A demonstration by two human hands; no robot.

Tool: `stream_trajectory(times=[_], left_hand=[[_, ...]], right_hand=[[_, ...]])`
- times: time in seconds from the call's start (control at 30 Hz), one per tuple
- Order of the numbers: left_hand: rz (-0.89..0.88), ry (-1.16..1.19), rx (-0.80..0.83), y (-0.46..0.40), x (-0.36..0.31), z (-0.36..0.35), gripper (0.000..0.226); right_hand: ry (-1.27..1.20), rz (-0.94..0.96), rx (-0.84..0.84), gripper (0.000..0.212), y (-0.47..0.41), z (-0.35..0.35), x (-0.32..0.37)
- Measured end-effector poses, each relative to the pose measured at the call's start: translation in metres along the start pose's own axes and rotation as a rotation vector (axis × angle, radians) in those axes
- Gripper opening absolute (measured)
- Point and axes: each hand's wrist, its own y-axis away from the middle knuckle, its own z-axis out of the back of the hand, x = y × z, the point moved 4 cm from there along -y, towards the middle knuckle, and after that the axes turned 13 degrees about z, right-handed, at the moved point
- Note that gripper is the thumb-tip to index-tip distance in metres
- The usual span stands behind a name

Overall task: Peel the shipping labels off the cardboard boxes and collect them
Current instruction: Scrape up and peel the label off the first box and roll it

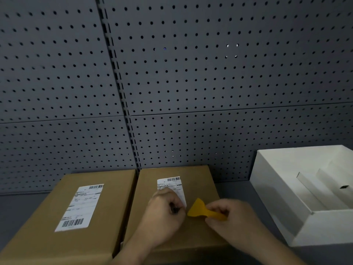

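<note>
I note left hand [164,209] pinching the shipping label [172,186] corner, right hand [227,213] gripping the yellow scraper [198,209]; I'd keep its blade flat, peel slowly

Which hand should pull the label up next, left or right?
Left, probably. The left hand already pinches the label's lower end on the right-hand box; the right hand is occupied holding the yellow scraper.

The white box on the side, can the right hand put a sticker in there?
Probably yes. The white box is open on top and sits beside the right hand, with nothing between them, though that hand holds a yellow scraper.
</note>
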Motion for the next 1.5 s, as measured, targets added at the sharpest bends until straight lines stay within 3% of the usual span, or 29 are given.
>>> stream_trajectory(times=[0.07, 0.13, 0.27, 1.0, 1.5], left_hand=[[0.000, 0.009, -0.003, -0.001, 0.001, -0.001, 0.009], [-0.008, 0.008, -0.001, -0.001, 0.002, -0.001, 0.009], [-0.007, 0.005, 0.017, -0.002, 0.002, -0.002, 0.012], [-0.018, -0.007, 0.029, -0.001, 0.001, -0.002, 0.016], [0.101, 0.083, 0.041, 0.000, -0.004, 0.005, 0.020]], right_hand=[[0.016, 0.028, 0.006, 0.014, 0.003, 0.001, 0.003], [0.038, 0.078, 0.020, 0.023, 0.004, 0.000, 0.009], [0.074, 0.133, 0.054, 0.016, -0.004, -0.008, 0.018], [-0.006, 0.148, 0.061, 0.015, -0.001, -0.003, 0.019], [0.042, 0.174, 0.015, 0.019, -0.012, -0.014, 0.026]])
